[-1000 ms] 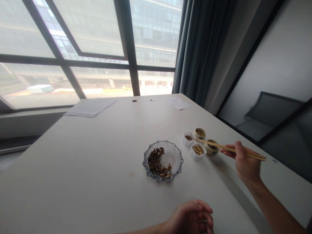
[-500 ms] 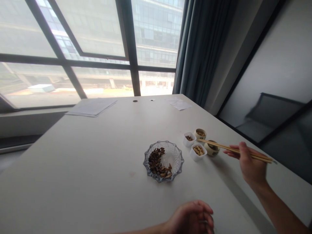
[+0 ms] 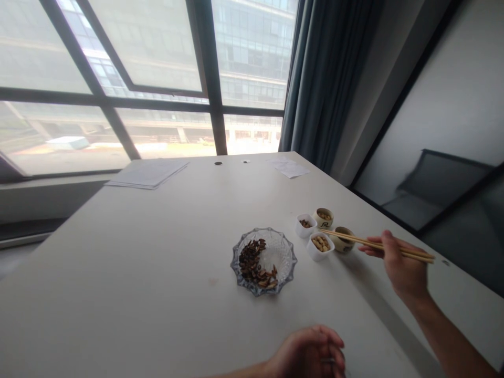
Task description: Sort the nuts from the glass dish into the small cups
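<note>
Wooden chopsticks [image 3: 374, 244] are pinched in the right hand [image 3: 401, 265], thumb and fingers closed around the shafts near their thick ends. Their long axis runs nearly level, from the hand toward the glass dish [image 3: 263, 260], with the tips reaching left over the brown cup [image 3: 342, 239]. The tips stand just short of the near white cup [image 3: 320, 245], which holds pale nuts. That cup lies left of the right hand, directly along the line of the sticks.

Relative to the glass dish, the cups form a tight cluster to its right: the near white cup closest, a second white cup [image 3: 305, 224] behind it, a cream cup [image 3: 323, 217] farther back, and the brown cup farthest right. The glass dish holds dark seeds heaped in its left half; the right half shows bare glass.

The left hand [image 3: 311, 354] rests loosely curled on the bench [image 3: 157, 273], nearer the viewer than the dish, holding nothing discernible. The right hand is plainly the nearer to the cups.

The bench is pale, matte and flat. Beyond the dish lie a stack of papers [image 3: 147, 173] and a loose sheet [image 3: 290, 168], then a large window [image 3: 137, 79] and a dark curtain [image 3: 323, 79].
</note>
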A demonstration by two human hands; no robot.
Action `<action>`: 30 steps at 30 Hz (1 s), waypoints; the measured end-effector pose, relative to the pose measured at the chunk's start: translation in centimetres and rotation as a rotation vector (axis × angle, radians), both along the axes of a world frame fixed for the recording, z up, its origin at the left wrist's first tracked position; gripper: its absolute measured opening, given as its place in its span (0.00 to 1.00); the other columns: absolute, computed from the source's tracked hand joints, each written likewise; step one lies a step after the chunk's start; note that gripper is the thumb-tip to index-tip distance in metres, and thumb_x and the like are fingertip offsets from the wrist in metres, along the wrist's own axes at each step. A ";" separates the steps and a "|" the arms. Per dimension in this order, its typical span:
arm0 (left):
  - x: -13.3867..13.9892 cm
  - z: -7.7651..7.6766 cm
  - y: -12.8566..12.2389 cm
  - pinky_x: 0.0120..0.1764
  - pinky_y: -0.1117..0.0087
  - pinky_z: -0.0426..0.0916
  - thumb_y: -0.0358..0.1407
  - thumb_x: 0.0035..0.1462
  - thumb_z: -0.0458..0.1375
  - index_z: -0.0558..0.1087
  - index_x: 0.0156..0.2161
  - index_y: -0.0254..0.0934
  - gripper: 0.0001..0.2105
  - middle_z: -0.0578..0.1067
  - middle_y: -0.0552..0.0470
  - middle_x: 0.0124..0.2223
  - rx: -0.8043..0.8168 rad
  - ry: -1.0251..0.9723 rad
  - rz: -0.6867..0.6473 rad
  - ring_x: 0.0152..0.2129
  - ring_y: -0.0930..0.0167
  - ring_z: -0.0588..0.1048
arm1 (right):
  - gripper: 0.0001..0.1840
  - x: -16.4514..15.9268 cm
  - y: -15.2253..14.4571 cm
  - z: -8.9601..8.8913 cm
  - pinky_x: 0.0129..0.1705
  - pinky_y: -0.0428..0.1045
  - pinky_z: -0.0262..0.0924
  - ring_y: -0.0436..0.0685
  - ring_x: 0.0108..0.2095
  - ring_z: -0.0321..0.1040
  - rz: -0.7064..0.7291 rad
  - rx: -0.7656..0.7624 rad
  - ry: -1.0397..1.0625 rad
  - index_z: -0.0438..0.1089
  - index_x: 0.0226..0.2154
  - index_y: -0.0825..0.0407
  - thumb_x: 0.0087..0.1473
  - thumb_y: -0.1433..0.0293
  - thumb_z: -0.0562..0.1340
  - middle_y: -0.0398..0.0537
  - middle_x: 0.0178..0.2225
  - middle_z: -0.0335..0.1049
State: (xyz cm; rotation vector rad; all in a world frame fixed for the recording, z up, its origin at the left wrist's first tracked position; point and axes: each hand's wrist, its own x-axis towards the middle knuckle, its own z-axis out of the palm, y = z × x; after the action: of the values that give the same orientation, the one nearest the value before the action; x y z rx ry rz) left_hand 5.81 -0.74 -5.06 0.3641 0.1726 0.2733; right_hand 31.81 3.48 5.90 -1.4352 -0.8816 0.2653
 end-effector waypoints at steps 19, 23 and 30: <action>0.0 -0.2 0.4 0.41 0.67 0.60 0.42 0.49 0.70 0.77 0.40 0.32 0.17 0.76 0.47 0.33 -0.014 0.010 0.006 0.31 0.67 0.73 | 0.29 0.2 -2.1 -3.7 0.31 0.50 0.79 0.62 0.28 0.82 0.101 -0.062 0.023 0.79 0.35 0.56 0.55 0.45 0.67 0.56 0.29 0.82; -0.1 -0.3 0.4 0.40 0.68 0.60 0.42 0.49 0.70 0.77 0.40 0.31 0.17 0.76 0.48 0.32 -0.025 0.011 0.003 0.30 0.68 0.73 | 0.28 -0.7 -1.3 -5.1 0.32 0.51 0.79 0.62 0.28 0.82 0.135 -0.096 0.038 0.79 0.34 0.55 0.55 0.45 0.68 0.55 0.29 0.82; -0.2 -0.5 0.2 0.39 0.69 0.60 0.42 0.50 0.70 0.78 0.41 0.31 0.17 0.76 0.48 0.32 -0.037 0.005 0.006 0.30 0.68 0.73 | 0.27 -1.4 -1.0 -5.9 0.33 0.54 0.80 0.64 0.27 0.82 0.071 -0.085 0.089 0.81 0.34 0.55 0.55 0.46 0.68 0.56 0.30 0.82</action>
State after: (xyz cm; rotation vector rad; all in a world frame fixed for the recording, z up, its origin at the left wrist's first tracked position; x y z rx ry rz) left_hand 5.60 -0.50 -5.57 0.3282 0.1833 0.2746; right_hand 30.38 2.52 0.04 -1.4612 -0.8577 0.4212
